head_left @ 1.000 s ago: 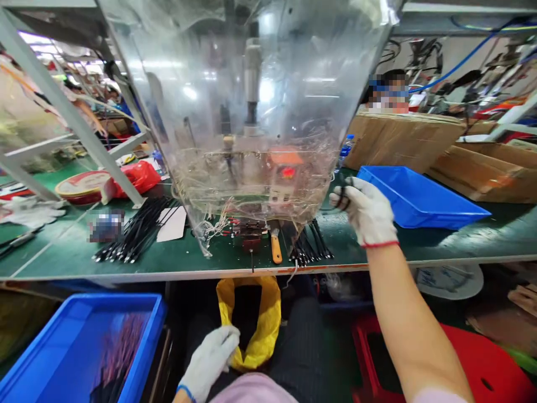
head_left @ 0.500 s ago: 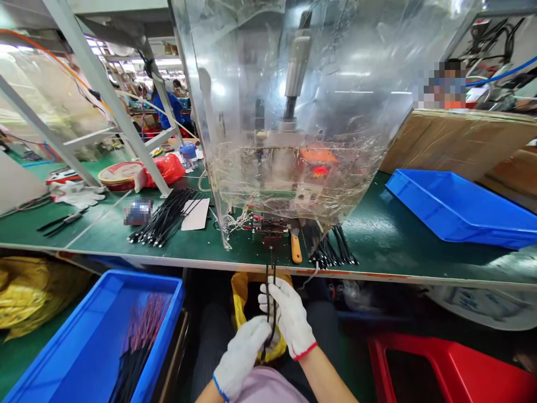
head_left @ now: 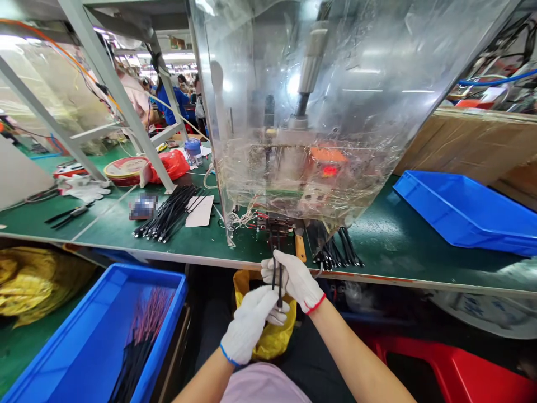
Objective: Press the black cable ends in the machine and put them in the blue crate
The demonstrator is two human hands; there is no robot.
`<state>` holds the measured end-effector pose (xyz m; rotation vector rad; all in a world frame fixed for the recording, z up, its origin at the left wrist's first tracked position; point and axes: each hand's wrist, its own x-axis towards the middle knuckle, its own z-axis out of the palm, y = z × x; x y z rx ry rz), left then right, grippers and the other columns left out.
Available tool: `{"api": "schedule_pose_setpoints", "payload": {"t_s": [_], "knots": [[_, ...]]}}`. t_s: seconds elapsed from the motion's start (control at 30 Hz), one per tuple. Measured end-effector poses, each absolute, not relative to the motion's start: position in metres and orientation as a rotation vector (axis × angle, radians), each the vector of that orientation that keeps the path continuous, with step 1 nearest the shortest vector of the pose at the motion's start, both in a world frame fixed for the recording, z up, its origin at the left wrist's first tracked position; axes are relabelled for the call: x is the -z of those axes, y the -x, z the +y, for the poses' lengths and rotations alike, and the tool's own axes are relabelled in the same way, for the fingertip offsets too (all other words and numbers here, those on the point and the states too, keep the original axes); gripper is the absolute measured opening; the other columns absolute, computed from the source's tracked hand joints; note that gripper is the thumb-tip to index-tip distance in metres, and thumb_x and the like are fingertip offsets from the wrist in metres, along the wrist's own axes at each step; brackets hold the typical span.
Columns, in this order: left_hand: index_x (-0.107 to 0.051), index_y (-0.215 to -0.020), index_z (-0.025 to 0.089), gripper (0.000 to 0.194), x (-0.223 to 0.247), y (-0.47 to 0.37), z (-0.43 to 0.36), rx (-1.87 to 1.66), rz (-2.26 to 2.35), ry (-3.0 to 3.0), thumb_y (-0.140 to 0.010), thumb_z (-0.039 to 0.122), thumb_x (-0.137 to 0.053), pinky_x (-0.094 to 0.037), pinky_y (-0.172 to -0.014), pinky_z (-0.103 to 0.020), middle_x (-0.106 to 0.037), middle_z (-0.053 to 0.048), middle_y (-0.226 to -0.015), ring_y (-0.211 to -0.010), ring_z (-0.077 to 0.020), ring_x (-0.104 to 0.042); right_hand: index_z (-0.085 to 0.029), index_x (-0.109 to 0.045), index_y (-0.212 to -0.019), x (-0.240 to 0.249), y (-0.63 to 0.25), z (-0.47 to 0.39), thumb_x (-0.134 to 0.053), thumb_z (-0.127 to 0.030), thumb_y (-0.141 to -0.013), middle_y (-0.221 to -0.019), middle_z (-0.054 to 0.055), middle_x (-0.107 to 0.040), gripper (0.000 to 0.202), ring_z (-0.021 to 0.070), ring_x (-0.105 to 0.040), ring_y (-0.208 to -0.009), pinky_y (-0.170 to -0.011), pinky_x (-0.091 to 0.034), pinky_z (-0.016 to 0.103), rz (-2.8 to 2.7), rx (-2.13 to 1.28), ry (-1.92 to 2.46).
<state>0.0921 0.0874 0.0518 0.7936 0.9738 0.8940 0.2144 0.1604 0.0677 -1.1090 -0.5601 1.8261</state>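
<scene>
Cables [head_left: 280, 282], a black pair, rise past the bench [head_left: 377, 249] edge towards the fixture [head_left: 274, 225] below the clear guard [head_left: 364, 112]. The right hand [head_left: 296, 277] has thumb and fingers pinched on them partway up; the left hand [head_left: 251, 319] curls at their lower ends, though I cannot tell whether it grips. Held unevenly, the pair could meet the fixture with one tip askew or short; a slack pinch could drop one into the yellow bag [head_left: 272, 350] below. Should any part of the mechanism [head_left: 312, 61] move while fingers are this near, a glove might be caught. Loose wires [head_left: 243, 219] and the orange handle [head_left: 300, 249] beside the fixture could snag a tip too. Whether the upper tips are seated or merely overlap the fixture is unclear, dark against dark. Glare and creases blur what lies behind the guard, whose top is cut off, and some left fingers are hidden.
</scene>
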Motion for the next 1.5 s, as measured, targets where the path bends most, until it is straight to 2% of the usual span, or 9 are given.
{"api": "schedule_pose_setpoints", "payload": {"t_s": [0.13, 0.37, 0.77, 0.9, 1.03, 1.13, 1.27, 1.4, 1.5], "knots": [[-0.065, -0.096, 0.011, 0.050, -0.030, -0.080, 0.080, -0.900, 0.998, -0.738, -0.074, 0.055, -0.069, -0.050, -0.063, -0.030, -0.070, -0.009, -0.075, -0.062, -0.0173, -0.063, -0.012, -0.062, -0.058, -0.071, -0.213, 0.180, -0.058, -0.032, -0.088, -0.074, 0.013, -0.072, 0.037, 0.0157, -0.066, -0.055, -0.057, -0.058, 0.027, -0.539, -1.843, 1.056], [-0.066, -0.094, 0.012, 0.048, 0.013, -0.042, 0.062, -0.881, 1.146, -0.616, -0.071, 0.053, -0.073, -0.046, -0.057, -0.027, -0.065, -0.006, -0.069, -0.058, -0.0145, -0.059, -0.012, -0.063, -0.058, -0.072, -0.211, 0.186, -0.051, -0.027, -0.092, -0.074, 0.013, -0.072, 0.039, 0.0151, -0.065, -0.053, -0.059, -0.058, 0.027, -0.506, -1.822, 1.085], [-0.067, -0.097, 0.010, 0.050, 0.013, -0.031, 0.065, -0.917, 1.184, -0.611, -0.073, 0.053, -0.072, -0.050, -0.063, -0.028, -0.069, -0.010, -0.079, -0.066, -0.0166, -0.064, -0.012, -0.063, -0.062, -0.069, -0.210, 0.189, -0.050, -0.030, -0.093, -0.076, 0.013, -0.072, 0.038, 0.0165, -0.067, -0.058, -0.065, -0.059, 0.030, -0.517, -1.824, 1.097], [-0.065, -0.100, 0.009, 0.048, 0.007, -0.038, 0.073, -0.905, 1.101, -0.552, -0.076, 0.050, -0.071, -0.052, -0.068, -0.032, -0.070, -0.013, -0.082, -0.069, -0.0193, -0.066, -0.012, -0.063, -0.062, -0.074, -0.207, 0.190, -0.047, -0.029, -0.094, -0.077, 0.013, -0.072, 0.039, 0.0169, -0.067, -0.059, -0.064, -0.059, 0.031, -0.511, -1.809, 1.132], [-0.060, -0.113, 0.010, 0.048, -0.013, -0.052, 0.092, -0.943, 0.846, -0.333, -0.081, 0.045, -0.065, -0.053, -0.081, -0.040, -0.068, -0.017, -0.103, -0.083, -0.0236, -0.068, -0.013, -0.064, -0.069, -0.077, -0.206, 0.185, -0.052, -0.031, -0.091, -0.077, 0.011, -0.072, 0.031, 0.0165, -0.067, -0.060, -0.060, -0.058, 0.029, -0.553, -1.827, 1.108], [-0.055, -0.125, 0.014, 0.052, -0.029, -0.063, 0.107, -0.937, 0.653, -0.307, -0.088, 0.050, -0.055, -0.049, -0.091, -0.046, -0.061, -0.016, -0.120, -0.095, -0.0261, -0.066, -0.015, -0.066, -0.086, -0.071, -0.216, 0.167, -0.067, -0.036, -0.081, -0.081, 0.007, -0.072, 0.022, 0.0164, -0.067, -0.060, -0.055, -0.056, 0.028, -0.709, -1.815, 1.064], [-0.053, -0.129, 0.018, 0.054, -0.036, -0.072, 0.114, -0.876, 0.599, -0.359, -0.088, 0.053, -0.054, -0.046, -0.096, -0.047, -0.058, -0.015, -0.127, -0.100, -0.0273, -0.065, -0.016, -0.066, -0.096, -0.055, -0.264, 0.136, -0.074, -0.047, -0.073, -0.084, 0.008, -0.072, 0.039, 0.0165, -0.067, -0.063, -0.056, -0.053, 0.026, -0.975, -1.638, 1.240], [-0.055, -0.124, 0.017, 0.052, -0.027, -0.074, 0.115, -0.822, 0.688, -0.340, -0.084, 0.050, -0.060, -0.048, -0.093, -0.048, -0.064, -0.015, -0.116, -0.094, -0.0282, -0.068, -0.015, -0.066, -0.098, -0.054, -0.345, 0.131, -0.064, -0.049, -0.080, -0.085, 0.009, -0.071, 0.038, 0.0158, -0.065, -0.064, -0.058, -0.050, 0.026, -0.998, -1.187, 1.592], [-0.057, -0.120, 0.016, 0.048, -0.024, -0.077, 0.115, -0.810, 0.737, -0.328, -0.083, 0.046, -0.063, -0.050, -0.091, -0.047, -0.065, -0.016, -0.117, -0.093, -0.0290, -0.069, -0.018, -0.068, -0.102, -0.071, -0.400, 0.154, -0.053, -0.043, -0.087, -0.095, 0.010, -0.072, 0.033, 0.0194, -0.066, -0.080, -0.070, -0.049, 0.028, -1.112, -0.707, 1.983]]}}
